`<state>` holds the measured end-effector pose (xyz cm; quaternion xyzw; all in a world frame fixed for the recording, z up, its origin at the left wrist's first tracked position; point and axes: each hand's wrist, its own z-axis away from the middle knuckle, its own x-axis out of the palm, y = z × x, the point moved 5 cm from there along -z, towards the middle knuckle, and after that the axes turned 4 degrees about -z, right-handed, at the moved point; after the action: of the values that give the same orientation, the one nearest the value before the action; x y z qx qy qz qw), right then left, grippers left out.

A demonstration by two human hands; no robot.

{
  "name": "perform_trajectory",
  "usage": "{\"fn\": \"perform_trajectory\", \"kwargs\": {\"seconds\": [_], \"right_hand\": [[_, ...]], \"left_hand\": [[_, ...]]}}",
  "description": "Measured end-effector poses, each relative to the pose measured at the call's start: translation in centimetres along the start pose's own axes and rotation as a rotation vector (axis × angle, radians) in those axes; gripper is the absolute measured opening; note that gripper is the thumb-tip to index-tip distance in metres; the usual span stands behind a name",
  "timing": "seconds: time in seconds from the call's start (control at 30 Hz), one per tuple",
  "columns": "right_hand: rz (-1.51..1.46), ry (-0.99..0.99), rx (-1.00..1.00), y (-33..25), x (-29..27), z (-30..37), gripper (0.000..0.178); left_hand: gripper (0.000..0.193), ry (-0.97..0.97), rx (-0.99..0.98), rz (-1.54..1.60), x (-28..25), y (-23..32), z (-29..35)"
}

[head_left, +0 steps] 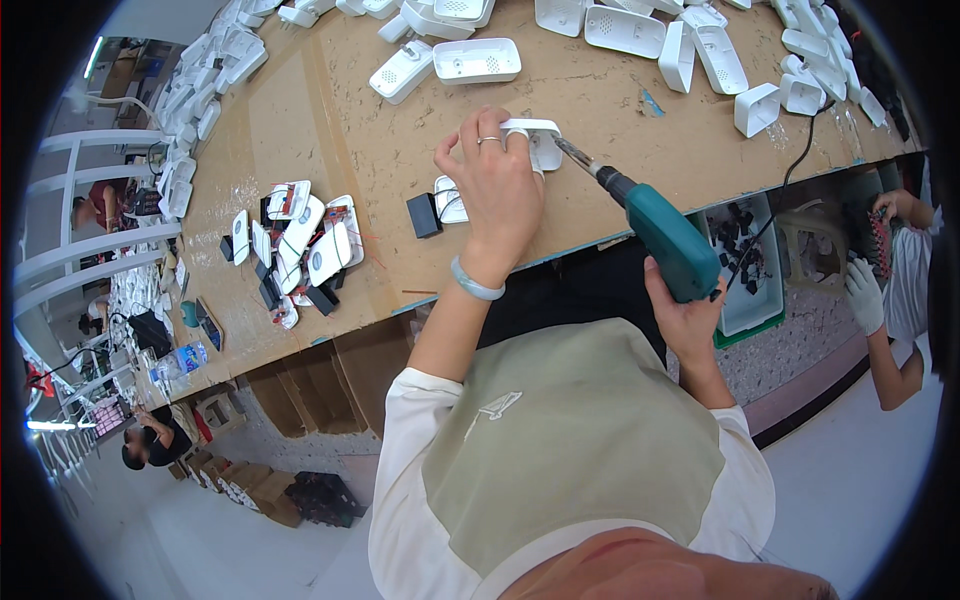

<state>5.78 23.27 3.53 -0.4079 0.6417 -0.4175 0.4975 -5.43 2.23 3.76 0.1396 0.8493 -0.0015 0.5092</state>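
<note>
- One pile of white parts, left of the white case.
- One black block, left of the case.
- One left hand, pinching the case over the table.
- One green tool, right of the case, tip at it.
- One right hand, wrapped round the tool, right of the case.
</note>
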Motion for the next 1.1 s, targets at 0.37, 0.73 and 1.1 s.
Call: {"fn": "perform_trajectory", "kwargs": {"seconds": [0.37, 0.73, 1.1], "right_hand": [[-0.034, 0.217, 0.028, 2.5, -1.2, 2.1, 0.011], [-0.175, 0.133, 0.124, 1.1, -1.3, 0.6, 0.034], [-0.190, 0.045, 0.134, -2.1, 1.5, -0.6, 0.012]], "left_hand": [[0.020, 0.023, -0.122, 0.031, -0.5, -1.5, 0.7], [0.028, -0.492, -0.457, 0.899, -9.7, -8.0, 12.8], [0.036, -0.620, -1.281, 0.241, 4.1, -27.3, 53.9]]}}
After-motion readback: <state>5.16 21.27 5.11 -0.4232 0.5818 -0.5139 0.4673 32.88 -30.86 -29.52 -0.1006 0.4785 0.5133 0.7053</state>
